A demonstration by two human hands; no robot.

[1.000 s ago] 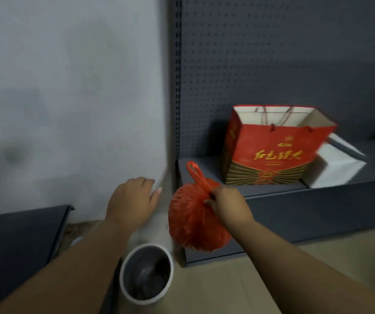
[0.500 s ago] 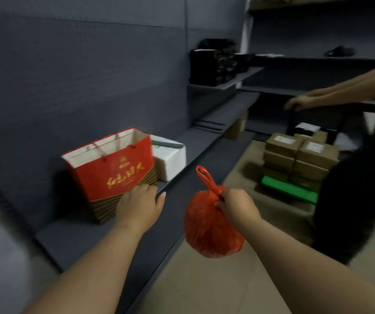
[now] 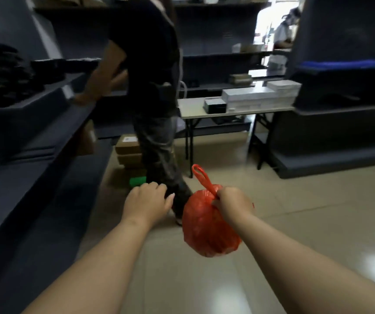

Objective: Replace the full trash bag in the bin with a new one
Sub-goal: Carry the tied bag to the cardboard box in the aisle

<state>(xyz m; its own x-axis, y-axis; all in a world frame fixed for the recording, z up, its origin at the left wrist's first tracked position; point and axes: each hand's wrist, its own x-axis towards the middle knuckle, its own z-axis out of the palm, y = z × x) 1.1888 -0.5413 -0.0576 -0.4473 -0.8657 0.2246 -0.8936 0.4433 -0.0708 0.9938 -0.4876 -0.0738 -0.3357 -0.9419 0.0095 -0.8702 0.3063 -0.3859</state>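
Observation:
A full red trash bag [image 3: 207, 227], tied at the top with a loop sticking up, hangs in the air in front of me. My right hand [image 3: 233, 203] grips it at the knotted neck. My left hand [image 3: 147, 201] is held out beside the bag, to its left, palm down, fingers loosely apart and holding nothing. The bin is out of view.
A person in dark clothes [image 3: 154, 91] stands close ahead, reaching onto the dark shelving [image 3: 30, 132] on my left. Cardboard boxes [image 3: 128, 152] are stacked on the floor by their feet. A folding table [image 3: 195, 109] with white boxes stands behind; more dark shelving [image 3: 340, 132] on the right.
My view has swung right, away from the wall, the bin and the red paper bag, into the aisle. The red trash bag stays held in my right hand.

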